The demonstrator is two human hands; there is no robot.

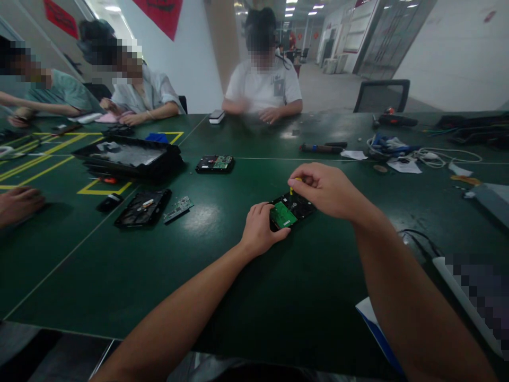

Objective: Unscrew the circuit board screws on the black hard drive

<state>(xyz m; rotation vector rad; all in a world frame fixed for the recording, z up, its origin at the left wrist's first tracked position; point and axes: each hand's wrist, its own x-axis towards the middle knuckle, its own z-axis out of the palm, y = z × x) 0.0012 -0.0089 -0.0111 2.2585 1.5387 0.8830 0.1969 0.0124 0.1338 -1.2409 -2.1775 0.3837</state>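
A black hard drive [297, 206] with a green circuit board [282, 216] facing up lies on the dark green table [222, 276]. My left hand [260, 229] grips its near left end, thumb resting on the green board. My right hand [324, 188] is closed above the drive's far end, pinching a small yellow-handled screwdriver [292, 185] that points down onto the drive.
Another hard drive [215, 163] lies farther back. A black tray [129, 156], a black cover [143, 207] and a loose board [178, 209] sit to the left. Tools and cables [397, 148] lie at the back right. Other people sit across the table; someone's hand [18, 204] rests at the left.
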